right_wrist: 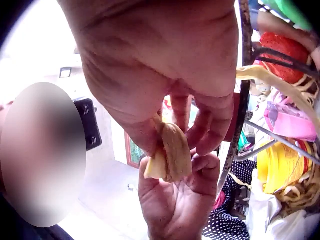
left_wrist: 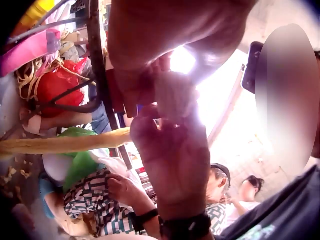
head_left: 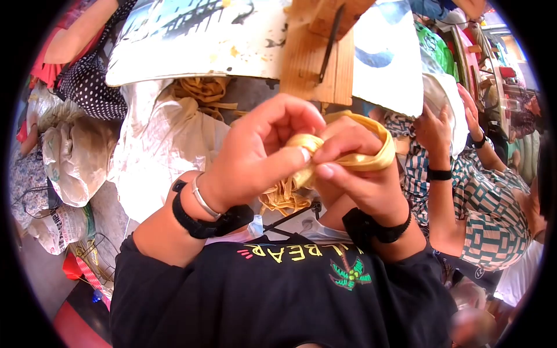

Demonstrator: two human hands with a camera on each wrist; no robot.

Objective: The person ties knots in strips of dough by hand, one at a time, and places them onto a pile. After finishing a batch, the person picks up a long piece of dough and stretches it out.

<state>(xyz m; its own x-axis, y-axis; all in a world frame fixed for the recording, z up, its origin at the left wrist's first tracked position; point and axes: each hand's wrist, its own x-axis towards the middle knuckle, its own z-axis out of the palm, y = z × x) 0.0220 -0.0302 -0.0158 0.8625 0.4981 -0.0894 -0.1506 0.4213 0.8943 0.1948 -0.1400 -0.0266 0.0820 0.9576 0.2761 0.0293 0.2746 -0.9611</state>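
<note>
In the head view, a flat golden-yellow fibre strip (head_left: 371, 156) is wound into a small thick fold (head_left: 304, 142) between my two hands. My left hand (head_left: 249, 153) pinches this fold from the left, thumb along its near side. From the other side, my right hand (head_left: 365, 174) pinches it with thumb and index finger, while a loop of the strip curves over the back of that hand. Seen from the right wrist, the folded strip (right_wrist: 175, 152) shows its layered end between the fingertips. One long length of strip (left_wrist: 65, 144) runs off sideways in the left wrist view.
Beyond my hands stands a paint-stained white board (head_left: 197, 43) with a wooden block (head_left: 319, 64) on it. More yellow strips (head_left: 284, 197) hang below my hands. White plastic bags (head_left: 165, 151) lie at left; another person's hands (head_left: 435, 130) are at right.
</note>
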